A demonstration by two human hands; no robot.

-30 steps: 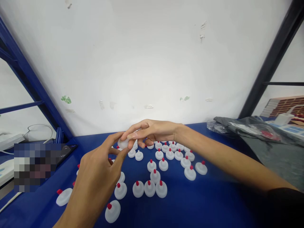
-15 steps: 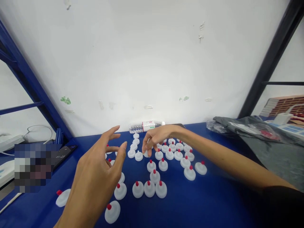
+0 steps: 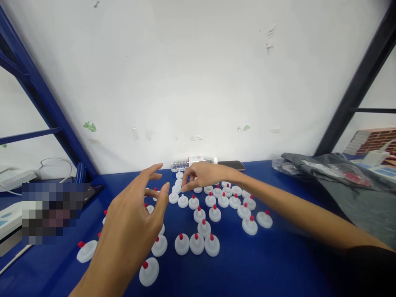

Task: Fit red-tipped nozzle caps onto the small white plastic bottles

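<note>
Many round translucent white caps stand on a blue table [image 3: 235, 272], most with a small red tip, like the front one [image 3: 149, 272]. Several in the middle, such as this cap [image 3: 183, 201], show no red tip. My left hand [image 3: 133, 222] hovers over the caps at left, fingers apart and holding nothing, hiding some of them. Farther back, my right hand [image 3: 201, 175] bends down over the rear caps, thumb and fingertips close together. Whatever sits between those fingertips is too small to make out.
A clear bottle [image 3: 181, 165] lies against the white wall, with a black phone [image 3: 232, 165] beside it. Grey plastic bags [image 3: 321, 169] rest at the right. At the left are a white device [image 3: 12, 216], cables and a dark screen, partly pixelated.
My right hand has moved up and slightly back from the middle caps, uncovering a red-tipped one. The left hand keeps its pose. The view has shifted slightly.
</note>
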